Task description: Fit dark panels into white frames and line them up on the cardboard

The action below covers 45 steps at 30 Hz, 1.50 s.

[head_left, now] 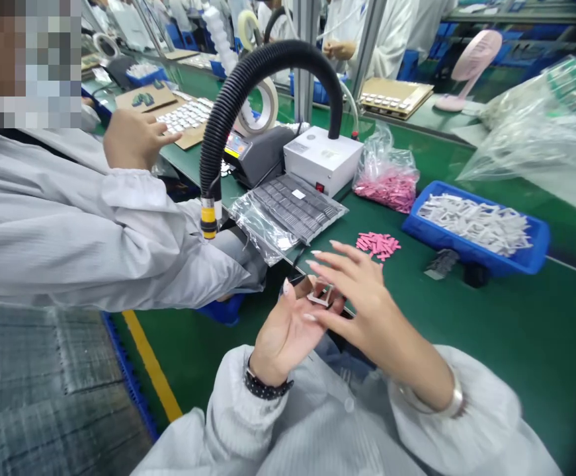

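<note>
Small folded piece [320,294] seems light and flimsy, so pinch its edges; left hand [285,340] and right hand [371,311] hover around it, fingers spread open

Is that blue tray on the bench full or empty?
The blue tray is full: white paper-like strips lie heaped across it, up to its rim.

Green-topped workbench [506,330], blue tray of white parts [535,248], loose pink pieces [377,245], clear bag of pink pieces [385,178]
</note>
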Each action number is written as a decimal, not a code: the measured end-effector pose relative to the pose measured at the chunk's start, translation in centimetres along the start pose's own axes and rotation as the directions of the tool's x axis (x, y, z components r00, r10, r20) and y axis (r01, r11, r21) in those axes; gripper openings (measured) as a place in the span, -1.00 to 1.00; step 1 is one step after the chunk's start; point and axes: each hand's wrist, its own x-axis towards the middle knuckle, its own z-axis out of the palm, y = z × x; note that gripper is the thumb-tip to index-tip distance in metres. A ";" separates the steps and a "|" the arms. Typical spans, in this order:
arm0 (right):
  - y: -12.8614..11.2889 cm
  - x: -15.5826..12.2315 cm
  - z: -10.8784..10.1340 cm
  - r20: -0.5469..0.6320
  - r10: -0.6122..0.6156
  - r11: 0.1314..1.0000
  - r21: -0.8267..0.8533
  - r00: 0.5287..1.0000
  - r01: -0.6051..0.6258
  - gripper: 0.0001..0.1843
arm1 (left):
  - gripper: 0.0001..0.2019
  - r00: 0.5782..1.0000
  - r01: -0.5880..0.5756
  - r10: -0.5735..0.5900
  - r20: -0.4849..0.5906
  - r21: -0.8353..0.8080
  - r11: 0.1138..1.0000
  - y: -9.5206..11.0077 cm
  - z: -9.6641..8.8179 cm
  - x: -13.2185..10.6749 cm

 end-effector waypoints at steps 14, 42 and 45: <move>-1.0 0.5 -5.7 0.113 -0.142 0.989 -0.020 0.983 0.145 -0.90 | -0.82 0.979 0.035 -0.055 0.194 0.105 0.994 -2.5 2.6 -0.6; -0.3 -4.7 -3.7 -0.229 0.381 0.885 0.371 0.896 -0.281 -0.70 | -0.66 0.985 -0.168 0.139 0.102 0.389 0.906 -2.1 1.4 1.0; -0.5 -4.5 -4.2 -0.268 0.322 0.932 0.258 0.908 -0.254 -0.72 | -0.63 0.990 -0.126 0.091 0.107 0.404 0.906 -1.5 1.2 1.0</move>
